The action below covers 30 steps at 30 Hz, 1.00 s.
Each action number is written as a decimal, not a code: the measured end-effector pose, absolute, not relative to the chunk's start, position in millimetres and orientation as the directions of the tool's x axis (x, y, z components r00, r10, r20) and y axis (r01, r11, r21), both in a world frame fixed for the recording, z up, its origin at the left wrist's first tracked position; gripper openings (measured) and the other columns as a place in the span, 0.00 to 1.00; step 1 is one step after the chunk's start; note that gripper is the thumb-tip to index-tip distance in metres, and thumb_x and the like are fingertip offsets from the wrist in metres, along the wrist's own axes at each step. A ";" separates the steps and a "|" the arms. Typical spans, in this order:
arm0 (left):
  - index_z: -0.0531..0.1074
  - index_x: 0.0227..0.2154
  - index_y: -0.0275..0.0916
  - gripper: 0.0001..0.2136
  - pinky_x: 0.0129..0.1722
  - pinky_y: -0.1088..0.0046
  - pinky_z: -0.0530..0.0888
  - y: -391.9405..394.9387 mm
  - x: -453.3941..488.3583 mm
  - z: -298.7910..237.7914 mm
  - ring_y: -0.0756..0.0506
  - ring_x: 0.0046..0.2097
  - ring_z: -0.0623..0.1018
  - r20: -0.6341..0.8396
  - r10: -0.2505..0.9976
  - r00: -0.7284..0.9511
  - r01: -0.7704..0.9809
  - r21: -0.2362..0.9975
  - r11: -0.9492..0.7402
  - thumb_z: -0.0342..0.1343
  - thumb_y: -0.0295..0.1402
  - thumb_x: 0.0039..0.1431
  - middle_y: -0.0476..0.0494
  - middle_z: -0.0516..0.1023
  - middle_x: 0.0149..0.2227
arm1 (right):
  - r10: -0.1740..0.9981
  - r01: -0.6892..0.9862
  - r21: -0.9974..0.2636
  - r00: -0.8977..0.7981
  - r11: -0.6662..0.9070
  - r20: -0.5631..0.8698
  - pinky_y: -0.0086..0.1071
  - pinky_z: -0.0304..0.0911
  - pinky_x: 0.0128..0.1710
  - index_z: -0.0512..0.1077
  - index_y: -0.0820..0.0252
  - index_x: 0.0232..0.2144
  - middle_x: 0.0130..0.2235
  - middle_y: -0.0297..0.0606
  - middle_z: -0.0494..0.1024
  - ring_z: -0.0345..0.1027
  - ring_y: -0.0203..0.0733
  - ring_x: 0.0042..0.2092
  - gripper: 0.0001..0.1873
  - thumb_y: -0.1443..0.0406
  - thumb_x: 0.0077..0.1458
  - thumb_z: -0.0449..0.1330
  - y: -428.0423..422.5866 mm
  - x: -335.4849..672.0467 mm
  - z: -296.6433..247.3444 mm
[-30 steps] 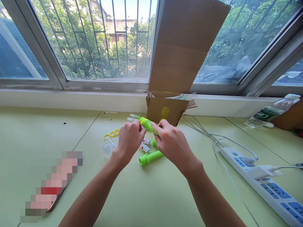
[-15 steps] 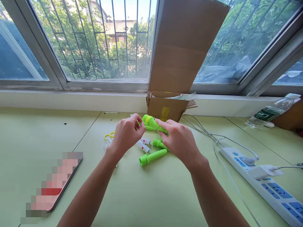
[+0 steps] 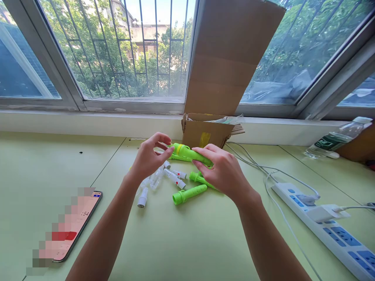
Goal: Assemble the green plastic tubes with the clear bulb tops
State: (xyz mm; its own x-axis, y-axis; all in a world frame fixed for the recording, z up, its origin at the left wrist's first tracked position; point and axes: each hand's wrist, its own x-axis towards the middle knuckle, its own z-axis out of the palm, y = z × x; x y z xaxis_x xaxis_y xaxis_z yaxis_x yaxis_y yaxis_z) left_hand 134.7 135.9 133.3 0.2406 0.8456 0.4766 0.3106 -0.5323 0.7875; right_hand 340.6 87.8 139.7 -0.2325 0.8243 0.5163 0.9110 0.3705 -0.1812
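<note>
In my right hand (image 3: 225,168) is a bright green plastic tube (image 3: 190,153), its threaded end tilted to the left with a yellow ring round it. My left hand (image 3: 152,154) has its thumb and curved fingers at that threaded end; the fingertips partly hide it. Below lie more green tubes, among them a threaded one (image 3: 190,194) nearest to me and another (image 3: 197,177) partly behind my right hand. Several clear tubes with white ends, such as this one (image 3: 142,198), lie under and beside my left hand.
A cardboard box (image 3: 202,132) holding plastic bags stands against the window wall. On the left lies a phone (image 3: 77,230). To the right are a white power strip (image 3: 325,228) with plugs and cables, and a water bottle (image 3: 336,138) lying tilted.
Both hands and the held tube have shifted slightly, the tube leftward. My left hand has tilted back and its fingers have loosened, exposing more of the clear tubes below.
</note>
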 end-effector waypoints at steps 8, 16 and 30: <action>0.73 0.30 0.40 0.06 0.31 0.76 0.72 125.5 146.2 132.0 0.50 0.32 0.74 0.594 0.772 0.225 0.612 0.531 -0.586 0.54 0.35 0.54 0.47 0.74 0.33 | 0.795 0.932 -0.105 -0.232 0.346 0.560 0.28 0.51 0.27 0.73 0.54 0.46 0.36 0.35 0.73 0.63 0.33 0.28 0.15 0.62 0.58 0.54 88.1 335.6 134.7; 0.74 0.28 0.40 0.06 0.29 0.74 0.68 121.6 152.7 133.8 0.49 0.28 0.74 0.510 0.832 0.220 0.702 0.509 -0.498 0.53 0.34 0.56 0.48 0.77 0.27 | 0.797 0.961 0.018 -0.240 0.277 0.553 0.29 0.46 0.24 0.73 0.54 0.47 0.36 0.36 0.72 0.61 0.33 0.28 0.15 0.64 0.58 0.52 85.3 328.6 134.4; 0.72 0.22 0.38 0.04 0.26 0.74 0.66 127.7 157.6 125.1 0.49 0.25 0.73 0.411 0.904 0.115 0.591 0.704 -0.395 0.56 0.32 0.48 0.49 0.76 0.22 | 0.802 0.951 0.177 -0.308 0.253 0.512 0.31 0.41 0.23 0.71 0.57 0.47 0.35 0.39 0.71 0.60 0.36 0.30 0.17 0.68 0.60 0.48 83.3 317.4 127.0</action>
